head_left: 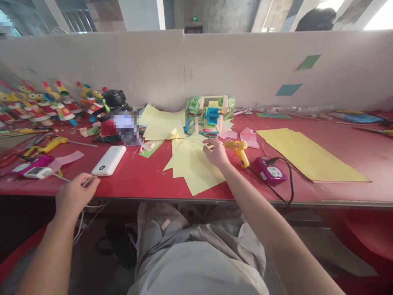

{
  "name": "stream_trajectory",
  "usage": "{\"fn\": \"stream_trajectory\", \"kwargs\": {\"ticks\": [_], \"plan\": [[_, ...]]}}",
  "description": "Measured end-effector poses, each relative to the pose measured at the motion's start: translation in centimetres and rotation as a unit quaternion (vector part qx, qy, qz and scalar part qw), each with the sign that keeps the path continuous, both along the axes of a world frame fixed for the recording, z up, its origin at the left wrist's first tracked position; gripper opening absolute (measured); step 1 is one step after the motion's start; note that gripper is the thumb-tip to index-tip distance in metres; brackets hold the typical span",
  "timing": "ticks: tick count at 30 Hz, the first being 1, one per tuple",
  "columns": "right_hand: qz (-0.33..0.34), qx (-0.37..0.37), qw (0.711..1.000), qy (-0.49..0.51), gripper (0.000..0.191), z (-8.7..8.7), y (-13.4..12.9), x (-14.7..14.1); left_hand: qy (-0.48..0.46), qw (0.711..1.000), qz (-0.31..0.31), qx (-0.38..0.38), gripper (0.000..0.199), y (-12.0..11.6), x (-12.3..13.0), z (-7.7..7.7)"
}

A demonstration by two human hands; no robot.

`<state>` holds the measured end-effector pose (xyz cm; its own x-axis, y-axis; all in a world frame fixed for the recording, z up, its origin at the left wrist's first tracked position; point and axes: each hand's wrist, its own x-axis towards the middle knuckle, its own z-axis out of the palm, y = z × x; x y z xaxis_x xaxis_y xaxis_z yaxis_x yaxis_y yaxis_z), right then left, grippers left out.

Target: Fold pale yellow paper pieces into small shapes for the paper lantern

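My left hand [76, 192] is at the table's front edge, thumb and fingers pinched on what looks like the thin end of a cable [87, 182]. Just beyond the fingertips lies a white power bank [109, 160]. My right hand [215, 152] hovers over or rests on pale yellow paper sheets [193, 164], its fingers bent and apart with nothing visible in them. Beyond those fingers are scissors [209, 134], partly hidden. A yellow glue gun [241, 150] lies right beside this hand. Behind stands a paper model [211, 110] in green, blue and pink.
At right are a purple power strip [272, 171] with a black cord and a stack of yellow sheets [313, 157]. Another glue gun [46, 146] and purple power strip [23, 167] lie left. Paper figures [52, 102] and a black-lidded bottle [114, 99] stand behind, before a white partition [123, 65].
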<state>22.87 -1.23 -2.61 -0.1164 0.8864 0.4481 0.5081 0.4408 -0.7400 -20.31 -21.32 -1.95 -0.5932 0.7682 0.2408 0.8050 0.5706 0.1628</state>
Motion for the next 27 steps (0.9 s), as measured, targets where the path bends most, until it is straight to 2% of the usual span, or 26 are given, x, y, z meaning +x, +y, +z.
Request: {"fn": "stream_trajectory", "kwargs": {"ticks": [5,10,16,22,27], "plan": [[0.002,-0.004,1.000,-0.001,0.021,0.1,-0.1,0.0,-0.025,1.000,-0.013,-0.010,0.036,-0.3,-2.6,0.3],[0.003,-0.011,1.000,-0.001,0.020,0.2,-0.2,0.0,0.000,0.998,0.042,0.040,0.047,-0.1,-5.3,1.4],[0.003,-0.016,1.000,-0.002,0.020,0.2,-0.2,0.0,0.030,0.993,0.097,-0.055,0.059,1.0,-7.8,2.5],[0.007,-0.022,1.000,-0.004,0.019,0.2,-0.2,-0.1,-0.002,0.986,0.121,-0.112,0.058,2.4,-8.6,3.3],[0.010,-0.018,1.000,-0.002,0.018,0.0,-0.2,-0.1,-0.038,0.989,0.129,-0.063,0.060,3.0,-9.6,2.7]]}}
